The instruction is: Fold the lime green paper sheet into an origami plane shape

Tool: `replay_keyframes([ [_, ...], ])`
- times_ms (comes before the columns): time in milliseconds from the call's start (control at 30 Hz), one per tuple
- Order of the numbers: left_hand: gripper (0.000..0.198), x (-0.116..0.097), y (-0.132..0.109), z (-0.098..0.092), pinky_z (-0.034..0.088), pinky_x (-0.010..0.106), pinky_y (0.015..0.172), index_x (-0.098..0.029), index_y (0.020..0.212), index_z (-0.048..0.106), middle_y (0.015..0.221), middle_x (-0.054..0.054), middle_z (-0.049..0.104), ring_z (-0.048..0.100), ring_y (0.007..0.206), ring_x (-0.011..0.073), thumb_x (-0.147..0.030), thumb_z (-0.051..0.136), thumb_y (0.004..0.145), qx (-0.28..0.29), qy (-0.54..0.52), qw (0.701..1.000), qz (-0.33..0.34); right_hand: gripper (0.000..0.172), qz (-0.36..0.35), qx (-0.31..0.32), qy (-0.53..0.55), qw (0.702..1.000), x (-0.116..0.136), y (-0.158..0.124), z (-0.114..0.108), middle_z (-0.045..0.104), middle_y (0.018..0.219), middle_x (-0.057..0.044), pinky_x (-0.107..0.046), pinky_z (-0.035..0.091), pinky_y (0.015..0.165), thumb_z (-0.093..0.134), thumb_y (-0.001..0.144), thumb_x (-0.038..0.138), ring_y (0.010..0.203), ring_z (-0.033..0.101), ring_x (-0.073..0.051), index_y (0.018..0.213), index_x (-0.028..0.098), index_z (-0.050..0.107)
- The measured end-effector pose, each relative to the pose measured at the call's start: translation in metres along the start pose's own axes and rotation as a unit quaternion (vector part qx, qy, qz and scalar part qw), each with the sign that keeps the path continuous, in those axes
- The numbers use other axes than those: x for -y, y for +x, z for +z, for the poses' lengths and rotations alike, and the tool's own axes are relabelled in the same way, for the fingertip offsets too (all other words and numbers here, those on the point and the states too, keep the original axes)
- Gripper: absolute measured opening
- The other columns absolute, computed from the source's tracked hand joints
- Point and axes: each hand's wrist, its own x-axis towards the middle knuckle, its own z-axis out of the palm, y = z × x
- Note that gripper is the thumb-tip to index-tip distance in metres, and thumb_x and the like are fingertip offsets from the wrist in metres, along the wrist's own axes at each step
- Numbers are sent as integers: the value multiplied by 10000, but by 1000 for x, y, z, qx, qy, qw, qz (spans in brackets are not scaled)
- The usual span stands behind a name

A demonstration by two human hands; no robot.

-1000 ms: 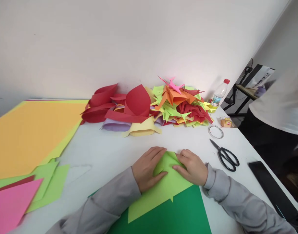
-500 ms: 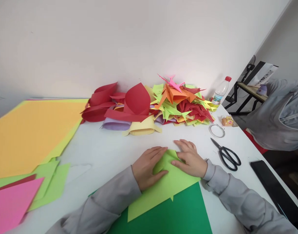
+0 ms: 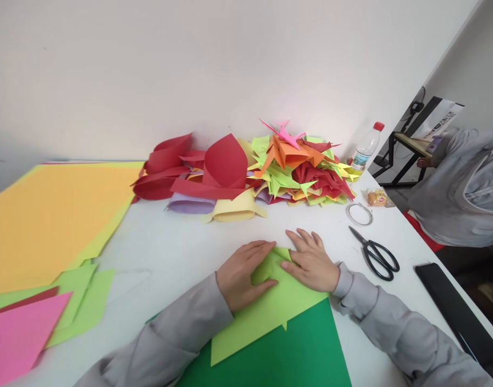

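Note:
A lime-green folded paper (image 3: 266, 312) lies on a dark green sheet (image 3: 295, 355) at the table's near edge. My left hand (image 3: 242, 274) presses flat on the paper's upper left part, fingers stretched toward its top corner. My right hand (image 3: 311, 260) lies flat on the paper's upper right, fingers spread and pointing up-left. Both hands meet near the paper's tip; neither grips anything.
A heap of folded paper shapes (image 3: 295, 166) and curled red sheets (image 3: 190, 172) sits against the wall. Large orange sheets (image 3: 49, 220) and a pink sheet (image 3: 16, 333) lie left. Scissors (image 3: 375, 252), tape ring (image 3: 358, 213), bottle (image 3: 365, 148), snack (image 3: 376, 198) and phone (image 3: 451, 312) are right. A person in grey (image 3: 464, 188) stands right.
My right hand has opened from a curled press to flat spread fingers and slid slightly up. The person at right has shifted; the view has moved a little.

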Motion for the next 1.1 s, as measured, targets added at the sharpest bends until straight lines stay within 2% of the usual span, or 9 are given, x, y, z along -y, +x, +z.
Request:
replay_keyframes([
  [133,825,0,1,1,454,520,973,-110,1390,378,1256,192,581,511,1177,362,-586,604,755,-47,52,998,0,459,3,-13,8,1000,-1,0,0,300,1530,-55,-580,130,1106,349,970,492,1416,184,-312,878,196,687],
  [233,697,-4,2,-3,481,503,934,-128,1317,480,1135,167,650,571,1096,341,-557,592,780,-58,57,997,2,441,0,-16,14,1000,0,-2,0,309,1527,-49,-593,127,1105,377,960,490,1414,179,-316,860,195,688],
  [367,522,-13,4,-10,487,470,932,-158,1297,513,1084,139,678,596,1063,305,-399,559,836,-18,19,1000,16,419,-13,-5,14,1000,6,-9,1,287,1535,-57,-632,110,1090,418,943,500,1415,157,-344,855,183,676],
  [533,623,-20,4,-13,467,460,998,-149,1415,353,1265,155,591,530,1187,302,-299,527,837,24,-7,999,25,427,25,-11,54,998,18,-16,5,292,1534,-51,-650,112,1083,393,954,500,1415,158,-344,852,189,667],
  [700,630,-31,1,-5,447,460,1038,-133,1462,248,1342,177,531,479,1261,300,-230,462,878,24,14,997,66,427,30,2,58,998,21,-17,5,277,1539,-64,-656,92,1085,398,950,509,1420,142,-349,891,189,674],
  [833,672,-36,-2,-1,440,485,1046,-138,1494,156,1383,192,489,429,1308,318,-211,457,898,7,38,997,69,443,14,-1,37,999,20,-18,6,282,1534,-84,-661,96,1082,393,941,535,1414,149,-361,954,194,675],
  [967,672,-34,-4,-2,437,477,1050,-132,1500,131,1406,193,467,407,1325,319,-206,441,908,22,47,995,81,463,-11,-11,13,1000,17,-19,7,298,1523,-112,-671,137,1063,399,929,556,1400,179,-383,991,184,667],
  [1100,649,-28,-5,-2,454,478,1027,-119,1497,137,1390,208,477,437,1301,322,-270,422,933,26,58,993,99,412,-57,-72,-4,996,8,-22,9,451,1419,-129,-633,165,1069,561,839,563,1356,283,-369,985,194,670],
])
